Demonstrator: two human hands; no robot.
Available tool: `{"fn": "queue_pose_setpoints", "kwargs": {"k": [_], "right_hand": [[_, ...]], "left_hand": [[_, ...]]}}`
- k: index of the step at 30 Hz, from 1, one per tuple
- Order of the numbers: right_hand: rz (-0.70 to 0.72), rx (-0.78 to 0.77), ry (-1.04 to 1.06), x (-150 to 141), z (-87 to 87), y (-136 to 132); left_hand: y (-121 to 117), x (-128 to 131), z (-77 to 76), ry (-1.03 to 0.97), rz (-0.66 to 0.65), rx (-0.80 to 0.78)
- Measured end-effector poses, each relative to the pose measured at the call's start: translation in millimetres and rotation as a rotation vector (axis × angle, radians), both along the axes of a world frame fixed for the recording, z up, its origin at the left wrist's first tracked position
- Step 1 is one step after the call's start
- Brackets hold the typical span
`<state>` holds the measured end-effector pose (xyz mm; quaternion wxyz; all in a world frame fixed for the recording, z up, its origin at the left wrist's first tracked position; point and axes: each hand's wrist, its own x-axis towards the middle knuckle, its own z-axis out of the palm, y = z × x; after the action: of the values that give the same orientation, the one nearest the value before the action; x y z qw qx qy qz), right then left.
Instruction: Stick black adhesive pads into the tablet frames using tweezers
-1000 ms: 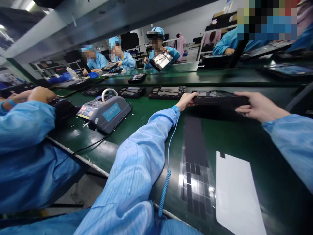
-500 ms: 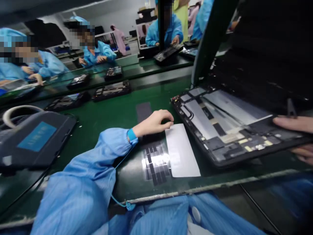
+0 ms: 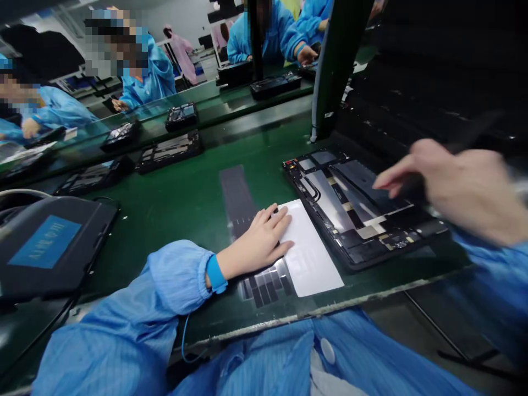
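White paper [image 3: 315, 261] is lightly covered along its upper left edge by the left hand [image 3: 262, 242], whose fingers are spread flat, with nothing gripped. Dark strips [image 3: 268, 289] on clear film are partly hidden under that palm, and a grey strip [image 3: 237, 190] is laid just beyond the knuckles. By the right hand [image 3: 454, 181], blurred by motion, loosely bent and released fingers are held above the right part of an opened tablet [image 3: 350, 203]. That tablet is set flat to the right of the left fingertips, beside the paper. The left wrist is circled by a blue band [image 3: 215, 274]. Well to its left, a grey machine [image 3: 82, 225] is placed on the green table [image 3: 177, 201]; beyond the fingers, more black devices [image 3: 171, 151] are lined up.
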<state>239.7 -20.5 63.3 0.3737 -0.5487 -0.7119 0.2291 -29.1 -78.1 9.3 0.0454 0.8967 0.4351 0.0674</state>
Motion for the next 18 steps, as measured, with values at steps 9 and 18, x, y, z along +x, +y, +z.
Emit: {"fn": "queue_pose_setpoints", "kwargs": {"k": [9, 18], "right_hand": [[0.786, -0.050, -0.045, -104.1, -26.4, 34.9], [0.736, -0.088, -0.035, -101.5, -27.2, 33.0]], "left_hand": [[-10.2, 11.2, -1.8, 0.116, 0.041, 0.022], [-11.4, 11.8, -3.0, 0.090, 0.055, 0.021]]}}
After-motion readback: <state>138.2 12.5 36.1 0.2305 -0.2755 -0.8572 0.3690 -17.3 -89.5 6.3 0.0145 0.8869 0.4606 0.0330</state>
